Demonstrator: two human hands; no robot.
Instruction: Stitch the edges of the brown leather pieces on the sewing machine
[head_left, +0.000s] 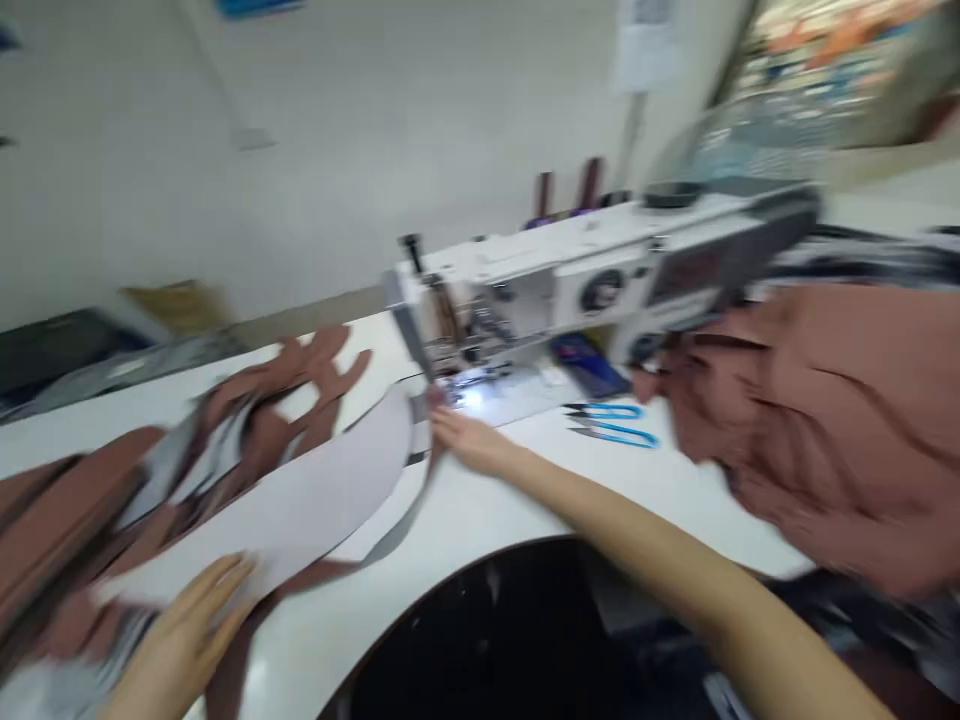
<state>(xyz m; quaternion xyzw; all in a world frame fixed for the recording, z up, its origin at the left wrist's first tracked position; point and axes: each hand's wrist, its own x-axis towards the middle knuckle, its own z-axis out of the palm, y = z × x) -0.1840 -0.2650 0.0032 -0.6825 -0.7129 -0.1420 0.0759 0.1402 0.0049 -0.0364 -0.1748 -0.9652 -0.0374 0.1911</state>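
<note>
A long, curved white piece point(322, 490) lies over brown fabric, its far end beside the needle area of a white sewing machine point(525, 275). My left hand point(191, 630) rests on the near end of this piece, fingers stretched out. At the far end, my right hand point(472, 438) has its fingers together on the piece's edge, close to the machine's lit presser foot point(472, 395). Motion blur smears those fingertips. Dark strips show at that end of the piece.
Brown cut pieces point(262, 400) are heaped at the left. Two blue-handled thread snips point(615, 425) lie right of my right hand, below a dark phone-like object point(589, 365). A large pile of brown fabric point(840, 420) fills the right side.
</note>
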